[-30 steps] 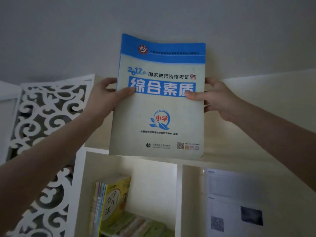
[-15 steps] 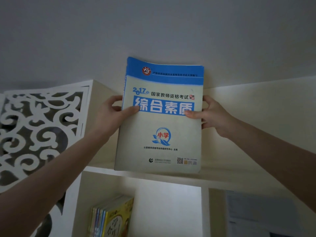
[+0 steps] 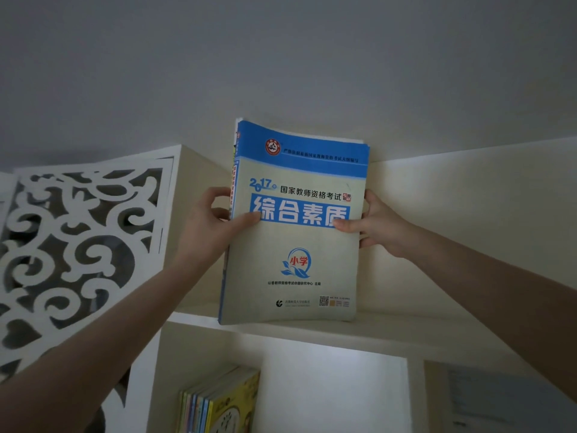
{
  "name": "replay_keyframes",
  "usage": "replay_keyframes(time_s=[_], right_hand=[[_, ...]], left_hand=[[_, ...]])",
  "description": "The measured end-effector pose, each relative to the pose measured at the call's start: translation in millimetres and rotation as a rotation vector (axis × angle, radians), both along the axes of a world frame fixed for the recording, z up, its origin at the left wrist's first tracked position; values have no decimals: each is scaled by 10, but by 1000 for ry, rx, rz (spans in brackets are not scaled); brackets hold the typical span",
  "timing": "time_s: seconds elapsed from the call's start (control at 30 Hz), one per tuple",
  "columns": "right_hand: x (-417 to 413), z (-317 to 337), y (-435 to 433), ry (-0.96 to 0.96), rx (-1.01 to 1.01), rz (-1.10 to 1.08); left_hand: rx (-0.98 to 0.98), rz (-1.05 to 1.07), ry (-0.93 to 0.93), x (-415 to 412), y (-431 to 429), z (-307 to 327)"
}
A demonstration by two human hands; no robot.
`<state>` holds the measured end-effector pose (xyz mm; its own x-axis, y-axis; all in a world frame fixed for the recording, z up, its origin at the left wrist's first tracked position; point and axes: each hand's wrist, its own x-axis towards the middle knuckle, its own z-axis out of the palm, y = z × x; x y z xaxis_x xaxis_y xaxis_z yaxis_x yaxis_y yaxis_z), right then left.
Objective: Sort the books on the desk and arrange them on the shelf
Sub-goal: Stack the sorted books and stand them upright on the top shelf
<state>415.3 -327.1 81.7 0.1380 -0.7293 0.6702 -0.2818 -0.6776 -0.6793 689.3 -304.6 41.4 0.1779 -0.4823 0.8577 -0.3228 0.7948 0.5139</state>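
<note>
Now: book (image 3: 296, 245) sits lower in view than a second ago, bottom edge down on top shelf (image 3: 406, 335) board, upright. Left hand (image 3: 215, 226) grips spine side, right hand (image 3: 377, 226) grips opposite edge, both thumbs on cover. Cover: cream, blue top band, blue title bar with white Chinese characters, red round seal, leaf emblem, QR code. Further page edges behind at left, count unclear. Fingers hidden behind cover. Lower compartment: colourful books (image 3: 224, 404), cut off at frame bottom.

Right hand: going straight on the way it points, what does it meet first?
The right hand grips the blue-topped book; pushed on along its forearm, both would likely meet the shelf's back panel first, though depth is unclear.
</note>
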Motion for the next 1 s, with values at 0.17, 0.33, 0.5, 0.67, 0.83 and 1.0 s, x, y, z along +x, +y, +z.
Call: replay_keyframes(time_s=[0.17,0.33,0.5,0.67,0.83,1.0], right_hand=[[167,41,-273,34,31,0],[365,98,-566,86,45,5],[607,124,-902,135,23,31],[868,139,-1209,193,4,79],[1029,148,-1426,224,-12,110],[1096,208,-1519,237,11,125]], left_hand=[[17,36,16,117,-136,-16],[5,108,33,243,-272,-27],[-9,209,46,392,-460,-54],[12,263,80,555,-655,-64],[-17,323,107,602,-792,-76],[-32,371,123,639,-896,-80]])
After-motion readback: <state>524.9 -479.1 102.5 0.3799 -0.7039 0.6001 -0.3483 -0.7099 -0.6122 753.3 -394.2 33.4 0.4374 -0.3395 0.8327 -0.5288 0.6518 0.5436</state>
